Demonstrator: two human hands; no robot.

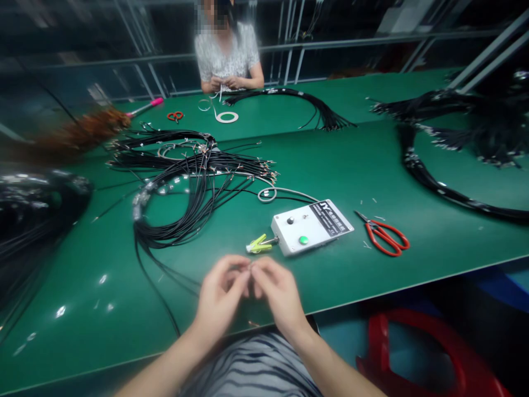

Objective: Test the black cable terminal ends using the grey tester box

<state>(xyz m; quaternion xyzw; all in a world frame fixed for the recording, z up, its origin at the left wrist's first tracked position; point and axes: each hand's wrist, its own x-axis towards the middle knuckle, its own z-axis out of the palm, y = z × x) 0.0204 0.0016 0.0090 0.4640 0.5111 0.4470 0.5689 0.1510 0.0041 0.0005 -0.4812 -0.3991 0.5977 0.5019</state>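
My left hand [223, 289] and my right hand [276, 289] meet fingertip to fingertip over the front of the table, both closed in a pinch. Thin black cables [176, 273] run from a coiled bundle [177, 220] to my left hand, which seems to grip one. What sits between the fingertips is tiny and mostly hidden by the fingers. Just beyond the hands stands a white box [308, 229] with a black knob, a green button and dark lettering. A yellow-green clip [259, 244] sticks out from its left side.
Red-handled pliers [384, 234] lie right of the box among small clippings. More black cable bundles [438, 187] are on the right. Across the green table [339, 165], a person [227, 55] handles white tape near a tape roll [227, 117]. A red chair [380, 342] is below the table edge.
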